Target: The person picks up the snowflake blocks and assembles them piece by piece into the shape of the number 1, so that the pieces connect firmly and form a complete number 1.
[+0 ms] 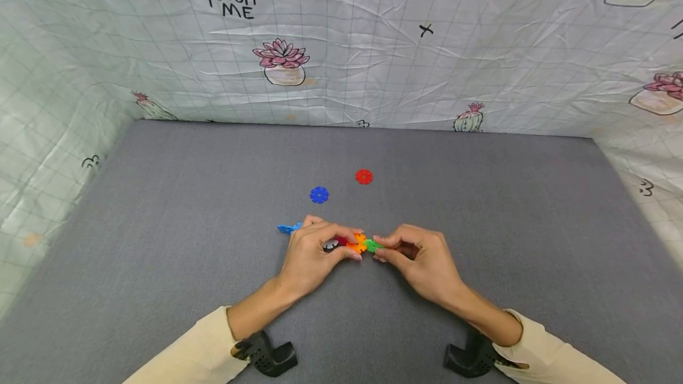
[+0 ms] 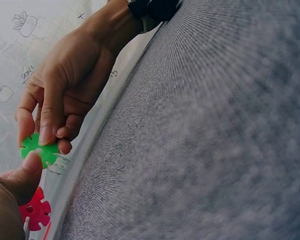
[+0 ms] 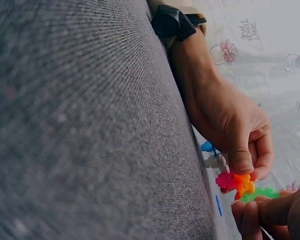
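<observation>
My left hand [image 1: 311,252] pinches an orange notched disc [image 1: 357,245] between thumb and fingers, low over the grey table. The orange disc belongs to a chain of flat notched discs. Behind it follow a pink disc [image 3: 226,180], a whitish-grey disc [image 1: 331,245] and a light blue piece [image 1: 288,229], partly hidden by the left hand. From the right, my right hand [image 1: 427,261] pinches a green notched disc [image 1: 373,246] by its edge. The green disc's near edge meets the orange one, and fingers cover part of that joint.
Two loose notched discs lie flat on the table beyond the hands: a dark blue disc [image 1: 319,195] and a red disc [image 1: 364,176]. Printed white cloth [image 1: 341,46] hangs along the table's back and sides. Each wrist wears a black device [image 1: 269,355].
</observation>
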Demonstrator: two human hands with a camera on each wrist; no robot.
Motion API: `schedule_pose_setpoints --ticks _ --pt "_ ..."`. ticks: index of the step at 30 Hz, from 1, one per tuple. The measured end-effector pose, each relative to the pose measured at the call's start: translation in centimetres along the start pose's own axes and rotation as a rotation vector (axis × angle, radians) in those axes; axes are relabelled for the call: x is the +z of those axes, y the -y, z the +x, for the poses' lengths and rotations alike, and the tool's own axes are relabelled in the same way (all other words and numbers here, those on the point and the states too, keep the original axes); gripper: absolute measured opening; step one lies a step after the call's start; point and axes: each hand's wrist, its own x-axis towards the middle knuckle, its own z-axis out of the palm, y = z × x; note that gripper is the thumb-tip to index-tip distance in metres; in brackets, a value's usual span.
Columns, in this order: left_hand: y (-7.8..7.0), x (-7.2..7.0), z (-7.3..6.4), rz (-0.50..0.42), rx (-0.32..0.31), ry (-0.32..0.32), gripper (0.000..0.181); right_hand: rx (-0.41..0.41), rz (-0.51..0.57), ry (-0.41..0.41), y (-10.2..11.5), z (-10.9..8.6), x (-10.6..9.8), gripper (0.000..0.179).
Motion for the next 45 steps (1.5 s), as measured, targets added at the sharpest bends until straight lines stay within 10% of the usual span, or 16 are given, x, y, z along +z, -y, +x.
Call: schedule_pose_setpoints --ticks 45 --pt "-0.14 0.03 0.14 0.094 0.039 0.0 0.029 0.101 -0.103 0.011 -0.28 0.92 -0.08 0.028"
